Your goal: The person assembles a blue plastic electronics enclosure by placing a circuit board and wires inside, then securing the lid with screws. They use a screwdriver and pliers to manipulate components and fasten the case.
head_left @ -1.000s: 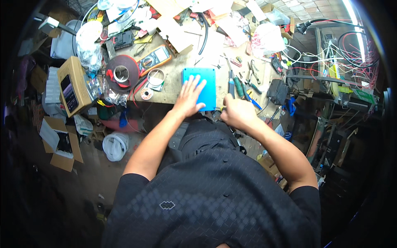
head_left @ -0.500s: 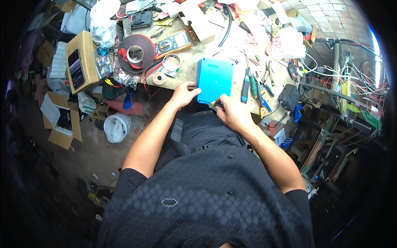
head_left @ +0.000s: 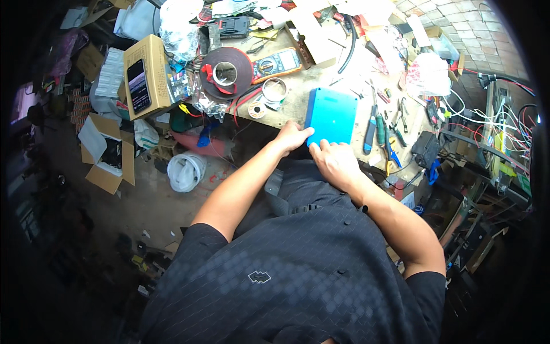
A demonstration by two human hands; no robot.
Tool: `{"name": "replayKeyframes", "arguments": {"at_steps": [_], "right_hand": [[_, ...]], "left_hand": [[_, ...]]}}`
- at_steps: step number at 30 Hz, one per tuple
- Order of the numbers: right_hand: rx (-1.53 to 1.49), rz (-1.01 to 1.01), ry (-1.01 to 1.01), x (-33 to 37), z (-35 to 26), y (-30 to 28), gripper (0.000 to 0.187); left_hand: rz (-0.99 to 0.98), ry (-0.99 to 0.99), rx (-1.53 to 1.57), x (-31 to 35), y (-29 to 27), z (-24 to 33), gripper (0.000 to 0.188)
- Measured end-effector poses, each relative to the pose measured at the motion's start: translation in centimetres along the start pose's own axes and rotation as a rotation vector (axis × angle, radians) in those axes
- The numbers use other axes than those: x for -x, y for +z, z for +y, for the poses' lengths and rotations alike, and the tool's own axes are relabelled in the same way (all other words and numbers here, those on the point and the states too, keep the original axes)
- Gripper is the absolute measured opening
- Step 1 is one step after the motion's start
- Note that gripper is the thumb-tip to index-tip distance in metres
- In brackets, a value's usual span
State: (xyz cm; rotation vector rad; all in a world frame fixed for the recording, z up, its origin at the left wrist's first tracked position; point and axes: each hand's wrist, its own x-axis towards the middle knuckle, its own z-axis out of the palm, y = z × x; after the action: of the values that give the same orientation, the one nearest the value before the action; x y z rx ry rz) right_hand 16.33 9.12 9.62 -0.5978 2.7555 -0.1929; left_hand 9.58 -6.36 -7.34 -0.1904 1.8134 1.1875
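Resting at frame centre on the cluttered bench (head_left: pixel 298 106), the blue flat case (head_left: pixel 331 116) has both hands at its near edge: left hand (head_left: pixel 291 137) and right hand (head_left: pixel 334 162), each grip closed loosely on that edge; case appears unopened, work seemingly early.

Flat blue box (head_left: pixel 332 116), rectangular, lid side up, lying on bench edge; prob. plastic, hard to tell.
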Motion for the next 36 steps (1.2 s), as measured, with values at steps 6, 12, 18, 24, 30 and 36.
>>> {"name": "replayKeyframes", "arguments": {"at_steps": [6,12,18,24,30,36], "right_hand": [[0.139,-0.135,-0.059,-1.7,-0.8,1.3,0.01],[0.145,-0.159,-0.002,-1.4,-0.6,2.4,0.013],[-0.108,-0.072,0.271,-2.0,-1.2,2.5,0.015],[0.185,0.121,0.048,-2.2,-1.5,0.5,0.013],[0.163,-0.122,0.023,-1.3,-1.4,1.3,0.012],[-0.045,-0.181,0.247,-2.1,-1.7,0.8,0.017]], "left_hand": [[-0.098,-0.167,0.165,1.5,-0.7,1.6,0.051],[-0.083,-0.172,0.303,0.8,1.5,0.0,0.052],[-0.094,-0.081,0.148,0.1,1.5,-0.6,0.053],[-0.112,-0.075,0.105,-0.6,1.0,-0.9,0.063],[-0.017,-0.054,0.019,-0.4,1.5,-1.2,0.073],[-0.13,-0.054,0.062,-0.9,1.1,-1.4,0.073]]}}
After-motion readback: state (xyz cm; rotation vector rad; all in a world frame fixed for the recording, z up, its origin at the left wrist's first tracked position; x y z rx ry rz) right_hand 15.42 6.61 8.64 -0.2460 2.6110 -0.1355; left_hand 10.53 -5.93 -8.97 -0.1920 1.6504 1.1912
